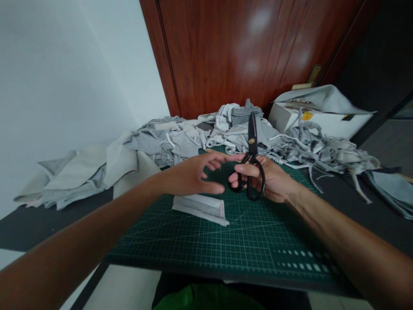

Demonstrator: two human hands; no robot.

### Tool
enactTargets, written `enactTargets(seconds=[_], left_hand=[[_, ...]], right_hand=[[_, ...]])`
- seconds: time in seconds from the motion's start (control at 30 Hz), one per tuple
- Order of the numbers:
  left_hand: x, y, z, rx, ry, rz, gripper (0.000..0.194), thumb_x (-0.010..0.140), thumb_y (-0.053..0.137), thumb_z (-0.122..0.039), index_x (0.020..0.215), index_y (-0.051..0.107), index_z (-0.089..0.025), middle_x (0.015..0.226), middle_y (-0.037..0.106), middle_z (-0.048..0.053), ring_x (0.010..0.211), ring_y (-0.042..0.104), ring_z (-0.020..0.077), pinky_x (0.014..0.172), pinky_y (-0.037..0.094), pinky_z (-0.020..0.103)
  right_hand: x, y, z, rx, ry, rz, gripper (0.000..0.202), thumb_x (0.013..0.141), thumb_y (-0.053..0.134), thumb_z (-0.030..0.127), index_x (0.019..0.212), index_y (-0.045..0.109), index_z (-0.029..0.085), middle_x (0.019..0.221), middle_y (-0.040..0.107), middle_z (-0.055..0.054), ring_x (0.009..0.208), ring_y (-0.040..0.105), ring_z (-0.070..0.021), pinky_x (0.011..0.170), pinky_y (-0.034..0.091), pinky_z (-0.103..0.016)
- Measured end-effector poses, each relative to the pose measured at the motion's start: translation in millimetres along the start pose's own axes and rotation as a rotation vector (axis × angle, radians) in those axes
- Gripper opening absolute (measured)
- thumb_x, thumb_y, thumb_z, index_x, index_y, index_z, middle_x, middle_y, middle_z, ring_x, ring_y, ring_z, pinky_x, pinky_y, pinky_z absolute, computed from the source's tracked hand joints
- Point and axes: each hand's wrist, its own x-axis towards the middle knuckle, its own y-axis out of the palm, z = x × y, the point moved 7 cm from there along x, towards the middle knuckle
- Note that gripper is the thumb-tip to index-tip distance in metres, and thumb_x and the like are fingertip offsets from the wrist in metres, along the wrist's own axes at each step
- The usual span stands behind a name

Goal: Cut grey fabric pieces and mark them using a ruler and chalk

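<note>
At the centre of the frame, the right hand (274, 178) pinches black scissors (252, 140) by their handles, blades together and pointing up, perhaps to keep the tips away from the left hand (192, 174), which is empty, thumb and curved fingers spread beside the loops. Just below, a pale cloth piece (200, 206) lies flat on the green cutting mat (245, 245), probably for easy reach, while grey cloth scraps (187, 140) and tangled strips (332, 148) line the upper middle and right, seemingly set aside from the work
</note>
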Motion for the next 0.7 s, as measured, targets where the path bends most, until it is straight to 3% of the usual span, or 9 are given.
enactTargets(seconds=[0.07,0.1,0.2,0.3,0.4,0.53,0.57,0.63,0.7], left_hand=[[-20,7.9,24,0.208,-0.052,0.183,0.04,0.077,0.083,-0.031,0.115,0.072,-0.024,0.122,0.07,0.007,0.113,0.066,0.025,0.095,0.051,0.035],[-26,7.9,34,0.258,-0.074,0.202,0.03,0.073,0.083,-0.029,0.101,0.074,-0.023,0.115,0.069,0.006,0.105,0.067,0.0237,0.093,0.049,0.034],[-25,1.6,50,0.258,-0.122,0.111,0.01,0.077,0.074,-0.027,0.078,0.067,-0.021,0.087,0.065,0.001,0.08,0.061,0.0184,0.075,0.045,0.03],[-8,-10.4,55,0.172,-0.155,-0.065,0.013,0.084,0.064,-0.032,0.08,0.058,-0.022,0.07,0.057,-0.003,0.064,0.053,0.0159,0.061,0.038,0.028],[12,-23.8,57,0.011,-0.178,-0.305,0.014,0.089,0.054,-0.031,0.1,0.054,-0.022,0.072,0.058,-0.002,0.063,0.056,0.0171,0.057,0.04,0.028],[26,-17.9,54,-0.3,-0.163,-0.52,0.062,0.086,0.049,-0.023,0.145,0.032,-0.027,0.093,0.065,0.001,0.065,0.061,0.0156,0.053,0.044,0.026],[27,-11.4,51,-0.388,-0.161,-0.539,0.064,0.086,0.052,-0.025,0.147,0.034,-0.027,0.094,0.065,0.001,0.062,0.059,0.0141,0.05,0.039,0.024],[29,7.3,41,-0.501,-0.146,-0.481,0.044,0.091,0.054,-0.04,0.132,0.056,-0.023,0.086,0.064,0.001,0.06,0.058,0.0137,0.047,0.038,0.023],[29,26.8,27,-0.791,-0.059,-0.384,0.048,0.093,0.057,-0.061,0.113,0.071,-0.019,0.088,0.07,0.006,0.072,0.065,0.0174,0.055,0.048,0.026]], right_hand=[[-2,-15,4,0.012,0.02,-0.067,0.052,0.077,0.093,0.028,0.125,0.073,0.02,0.083,0.085,-0.007,0.071,0.08,-0.0198,0.066,0.064,-0.029],[-2,-21,6,0.01,0.018,-0.097,0.052,0.078,0.093,0.029,0.125,0.072,0.021,0.086,0.085,-0.008,0.073,0.081,-0.0196,0.065,0.063,-0.028],[-1,-31,6,-0.032,-0.025,-0.14,0.044,0.074,0.096,0.039,0.107,0.074,0.02,0.082,0.084,-0.006,0.068,0.078,-0.0179,0.054,0.055,-0.022],[-2,-32,4,-0.081,-0.084,-0.141,0.048,0.066,0.098,0.053,0.088,0.071,0.02,0.071,0.078,-0.002,0.06,0.073,-0.0167,0.048,0.048,-0.022],[-2,-31,3,-0.163,-0.137,-0.15,0.056,0.064,0.093,0.066,0.084,0.071,0.019,0.065,0.071,0.0,0.055,0.066,-0.0156,0.05,0.049,-0.026],[1,-32,3,-0.377,-0.224,-0.236,0.051,0.063,0.093,0.062,0.081,0.072,0.02,0.062,0.069,0.001,0.053,0.063,-0.0169,0.052,0.05,-0.03],[2,-32,3,-0.448,-0.246,-0.278,0.045,0.065,0.093,0.058,0.078,0.071,0.02,0.061,0.068,0.001,0.052,0.061,-0.0167,0.052,0.048,-0.03],[2,-32,5,-0.597,-0.293,-0.381,0.033,0.071,0.09,0.048,0.074,0.07,0.021,0.059,0.066,0.002,0.051,0.056,-0.0157,0.05,0.042,-0.028],[0,-29,9,-0.721,-0.337,-0.49,0.02,0.075,0.085,0.038,0.076,0.073,0.022,0.06,0.065,0.002,0.054,0.055,-0.0164,0.053,0.04,-0.028]])
